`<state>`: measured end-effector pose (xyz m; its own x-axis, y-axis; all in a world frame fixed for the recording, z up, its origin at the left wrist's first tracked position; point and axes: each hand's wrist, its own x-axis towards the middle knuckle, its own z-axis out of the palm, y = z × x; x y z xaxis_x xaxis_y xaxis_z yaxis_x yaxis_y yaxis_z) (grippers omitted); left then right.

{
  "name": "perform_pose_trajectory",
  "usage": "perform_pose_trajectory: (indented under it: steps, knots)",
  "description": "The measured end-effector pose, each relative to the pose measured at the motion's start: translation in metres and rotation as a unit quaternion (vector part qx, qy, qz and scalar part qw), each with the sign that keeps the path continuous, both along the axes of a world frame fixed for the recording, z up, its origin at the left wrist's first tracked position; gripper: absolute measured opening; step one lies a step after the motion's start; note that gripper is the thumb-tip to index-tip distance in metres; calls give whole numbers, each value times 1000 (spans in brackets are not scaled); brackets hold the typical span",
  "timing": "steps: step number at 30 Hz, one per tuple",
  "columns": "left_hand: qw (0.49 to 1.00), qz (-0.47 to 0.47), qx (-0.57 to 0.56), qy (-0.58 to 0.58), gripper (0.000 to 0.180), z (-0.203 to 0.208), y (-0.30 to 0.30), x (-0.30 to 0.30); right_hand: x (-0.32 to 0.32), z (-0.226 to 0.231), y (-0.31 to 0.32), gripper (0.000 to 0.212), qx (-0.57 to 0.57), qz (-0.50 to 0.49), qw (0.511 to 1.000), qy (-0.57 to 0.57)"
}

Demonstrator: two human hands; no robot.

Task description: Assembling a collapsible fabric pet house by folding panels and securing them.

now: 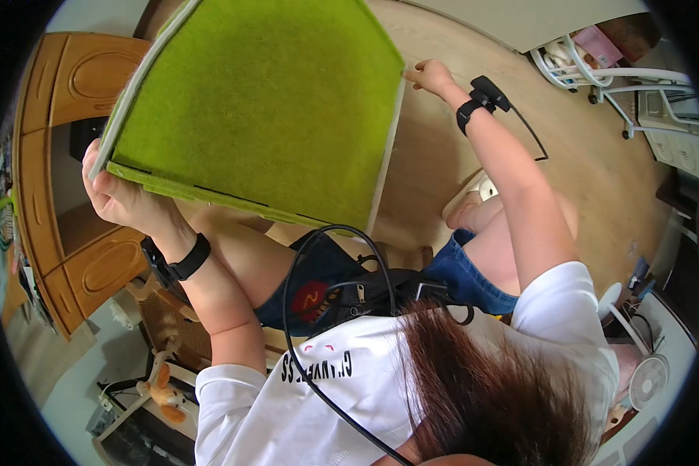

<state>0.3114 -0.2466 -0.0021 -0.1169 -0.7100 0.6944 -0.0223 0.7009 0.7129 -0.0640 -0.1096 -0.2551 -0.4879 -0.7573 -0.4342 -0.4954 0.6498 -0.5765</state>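
A large lime-green, felt-like panel [264,101] with white edging fills the upper middle of the view, tilted above my knees. It may be one face of a box; its far side is cut off by the view. My left hand [124,198] is closed round its near left corner, thumb on the near side. At the right edge, my right hand [432,76] pinches the white border with its fingertips. Along the near edge runs a green strip [210,194] with dark slits between it and the panel.
A wooden cabinet [35,186] stands close on the left, with a woven chair [171,318] below it. A white wheeled rack [598,78] is at the upper right. A black cable [287,311] loops over my lap. A small fan [648,380] sits lower right.
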Motion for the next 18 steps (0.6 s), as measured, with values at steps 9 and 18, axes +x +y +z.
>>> perform_pose_trajectory:
  steps: [9, 18]
  knots:
    - [999, -17, 19, -29, 59, 4, -3, 6, -15, -26, 1, 25, -56, -119, 991, 25]
    - [998, -23, 23, -48, 61, 3, -2, 7, 7, -9, -6, 21, -86, 9, 994, 70]
